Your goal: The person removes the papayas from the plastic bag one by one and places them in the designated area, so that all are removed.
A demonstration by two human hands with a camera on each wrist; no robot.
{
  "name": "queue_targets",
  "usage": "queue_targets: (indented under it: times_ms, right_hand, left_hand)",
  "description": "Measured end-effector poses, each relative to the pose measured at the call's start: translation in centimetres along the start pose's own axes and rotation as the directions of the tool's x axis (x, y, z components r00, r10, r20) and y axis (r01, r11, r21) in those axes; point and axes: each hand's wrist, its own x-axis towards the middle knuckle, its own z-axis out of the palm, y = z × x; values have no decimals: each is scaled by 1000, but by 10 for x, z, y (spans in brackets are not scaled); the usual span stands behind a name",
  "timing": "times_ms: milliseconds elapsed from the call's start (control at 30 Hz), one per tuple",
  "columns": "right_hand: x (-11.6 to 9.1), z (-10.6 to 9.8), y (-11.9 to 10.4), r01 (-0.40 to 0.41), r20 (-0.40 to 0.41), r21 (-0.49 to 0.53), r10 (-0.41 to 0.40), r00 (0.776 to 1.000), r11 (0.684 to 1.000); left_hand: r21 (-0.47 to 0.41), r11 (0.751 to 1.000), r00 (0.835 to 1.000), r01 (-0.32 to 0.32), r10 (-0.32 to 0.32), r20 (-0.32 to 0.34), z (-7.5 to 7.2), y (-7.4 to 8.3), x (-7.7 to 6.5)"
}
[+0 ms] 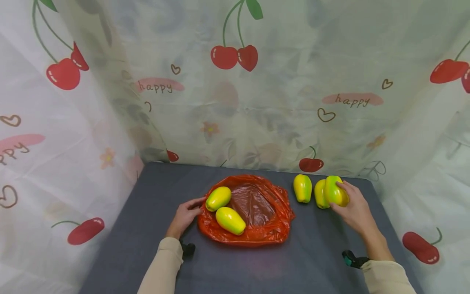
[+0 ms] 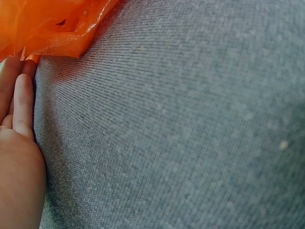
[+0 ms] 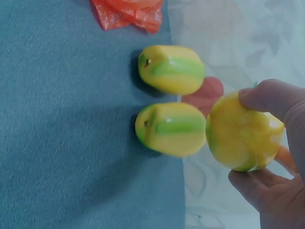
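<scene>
So, right hand (image 1: 350,206) had its grip round one fruit (image 1: 332,190), near two loose fruits (image 1: 302,188) at far right of the worktop (image 1: 264,267). Left hand (image 1: 186,214) had a relaxed grip, fingers straight, touching the red bag (image 1: 262,238). Two more fruits (image 1: 230,221) lay on the bag's left side.
</scene>
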Motion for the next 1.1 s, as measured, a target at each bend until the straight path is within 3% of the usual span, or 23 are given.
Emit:
queue_targets:
  times_ms: [667,1100]
  right_hand:
    - [-19,7,43,-112,80,-60,117,990,992]
    - [-28,19,63,-119,121,-60,125,985,991]
  left_hand:
    - [30,999,1000,15,-15,-16,1,-2,-3]
    - [25,1000,1000,-10,11,-20,2,-3,-1]
